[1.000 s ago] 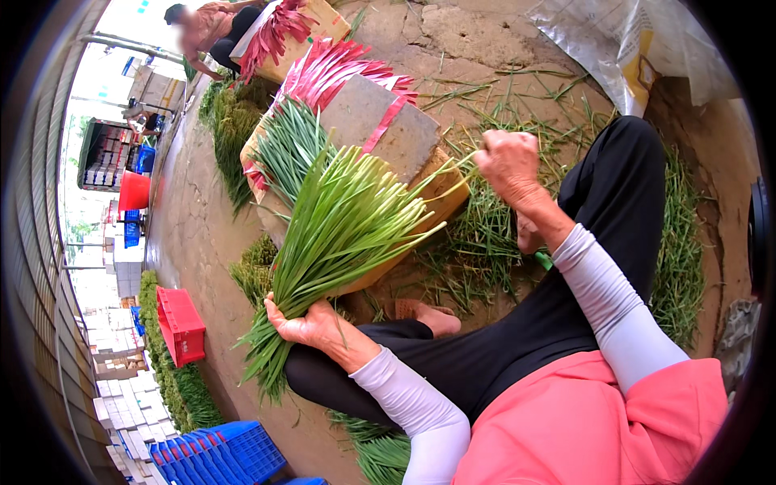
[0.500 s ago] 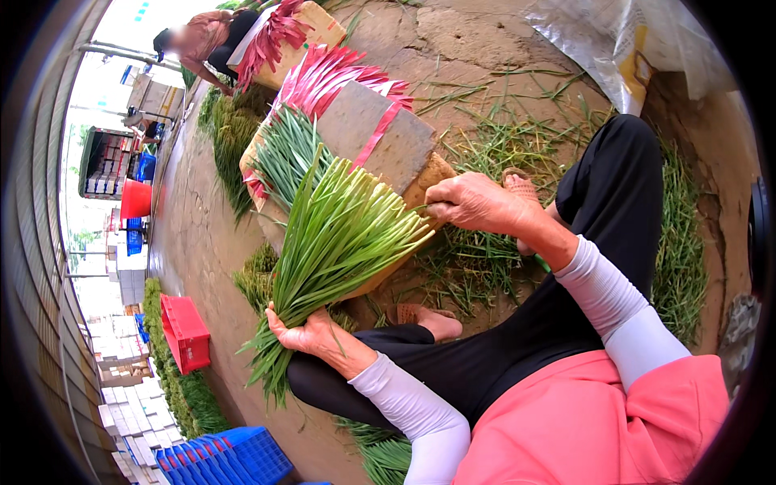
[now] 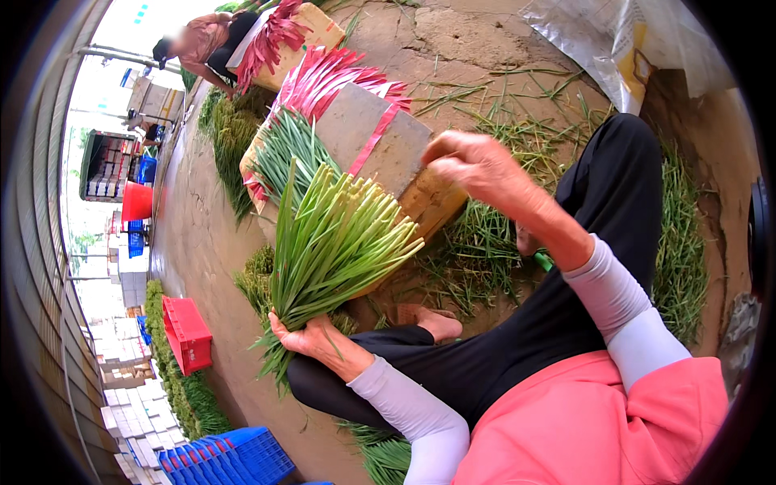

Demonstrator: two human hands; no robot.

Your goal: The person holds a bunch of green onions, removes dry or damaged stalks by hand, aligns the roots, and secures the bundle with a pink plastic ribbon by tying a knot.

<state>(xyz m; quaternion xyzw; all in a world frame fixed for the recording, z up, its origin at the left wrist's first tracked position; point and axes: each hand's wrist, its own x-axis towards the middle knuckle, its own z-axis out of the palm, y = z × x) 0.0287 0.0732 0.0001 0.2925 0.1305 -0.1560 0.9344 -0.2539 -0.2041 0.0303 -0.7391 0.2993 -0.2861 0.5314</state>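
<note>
My left hand [image 3: 305, 338] grips a fanned bunch of long green leaves [image 3: 331, 242] at its lower, darker end, over my left knee, with the pale ends pointing up and right. Just right of those ends, my right hand [image 3: 465, 166] has curled fingers by the corner of a stone slab [image 3: 347, 133]; whatever they hold is hidden or too small to name. Beneath the slab is a tan block [image 3: 436, 210], with pink strips [image 3: 319, 77] and another leaf bunch [image 3: 291, 149] beside the slab.
A co-worker [image 3: 212, 52] bends at the top left beside more strips. Red crate [image 3: 187, 335], blue crates [image 3: 226, 459], red tub [image 3: 137, 201] and leaf piles [image 3: 230, 145] line the left. Loose trimmings [image 3: 679, 250] lie around my legs, and a plastic sack [image 3: 610, 44] is at top right.
My right hand came left toward the bunch's pale ends, then rose slightly. The bunch's tips have shifted a little down and left. The co-worker has leaned lower.
</note>
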